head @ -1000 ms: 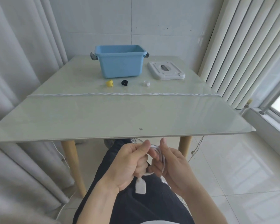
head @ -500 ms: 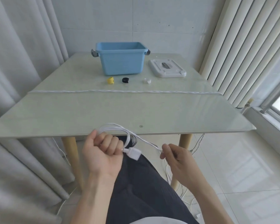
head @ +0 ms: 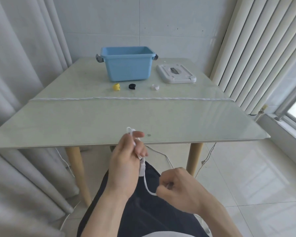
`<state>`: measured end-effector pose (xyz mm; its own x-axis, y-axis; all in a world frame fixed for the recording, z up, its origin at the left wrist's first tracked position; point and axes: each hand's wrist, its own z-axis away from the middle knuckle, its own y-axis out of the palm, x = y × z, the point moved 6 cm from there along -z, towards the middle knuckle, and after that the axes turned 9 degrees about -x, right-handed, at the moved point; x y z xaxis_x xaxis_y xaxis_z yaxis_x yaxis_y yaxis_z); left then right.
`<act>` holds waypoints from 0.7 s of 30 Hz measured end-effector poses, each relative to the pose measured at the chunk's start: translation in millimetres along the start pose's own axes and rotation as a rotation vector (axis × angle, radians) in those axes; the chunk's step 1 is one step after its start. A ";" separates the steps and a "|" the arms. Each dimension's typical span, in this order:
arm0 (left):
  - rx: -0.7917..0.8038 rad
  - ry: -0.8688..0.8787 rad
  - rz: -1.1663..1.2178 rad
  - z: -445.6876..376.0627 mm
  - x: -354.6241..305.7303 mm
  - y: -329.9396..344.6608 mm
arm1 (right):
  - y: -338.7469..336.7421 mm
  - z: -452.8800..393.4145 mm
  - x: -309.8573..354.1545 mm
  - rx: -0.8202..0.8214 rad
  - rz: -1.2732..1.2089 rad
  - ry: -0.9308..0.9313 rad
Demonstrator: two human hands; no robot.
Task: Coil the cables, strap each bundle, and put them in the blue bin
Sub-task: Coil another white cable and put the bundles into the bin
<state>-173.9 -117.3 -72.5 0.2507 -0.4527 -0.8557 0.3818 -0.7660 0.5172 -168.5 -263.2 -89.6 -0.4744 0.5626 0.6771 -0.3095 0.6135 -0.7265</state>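
**Two hands, one white cable**

The left hand (head: 126, 161) is up by the near edge of the counter (head: 109, 120). Its grip is closed on a white cable (head: 146, 184) — a small loop pokes out past the fingertips, and the white plug hangs just under the fingers. From the plug the cable drops and curves over to the right hand (head: 179, 187). The right grip is closed too, pinching the cable low over the dark trousers (head: 143, 211).

The blue bin (head: 127, 65) stands at the far edge of the counter, near the middle. What is inside it cannot be seen. Its white lid (head: 176, 73) lies flat just to the right of it.

Three little straps sit in a row in front of the bin — a yellow strap (head: 116, 87), a black strap (head: 132, 86) and a white strap (head: 155, 86).

A twisted white cord (head: 143, 98) lies straight across the counter from the left edge to the right edge, between the straps and the hands.

A thin wire (head: 206, 158) hangs down by the right front leg.
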 end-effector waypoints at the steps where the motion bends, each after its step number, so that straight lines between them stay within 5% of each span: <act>1: 0.072 0.013 -0.142 0.3 5.3 2.0 | -2.4 0.1 4.5 -0.007 -0.016 -0.015; 5: 0.274 -0.005 -0.512 7.1 29.7 8.4 | -15.4 -0.3 9.8 -0.088 -0.110 -0.035; 10: 0.163 -0.155 -0.518 5.2 51.6 -1.0 | -26.6 0.2 9.0 -0.146 -0.290 0.011; 16: -0.406 -0.563 0.320 -10.9 78.1 -40.8 | -34.4 -4.0 -24.0 -0.232 0.023 0.173; 21: -0.594 -0.422 0.685 -23.1 70.6 -60.9 | -10.6 1.0 -44.4 0.022 0.214 0.252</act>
<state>-158.9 -92.1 -163.9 0.2911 -0.9243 -0.2467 0.6845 0.0210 0.7287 -145.0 -295.3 -112.1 -0.3129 0.7983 0.5147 -0.2442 0.4561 -0.8558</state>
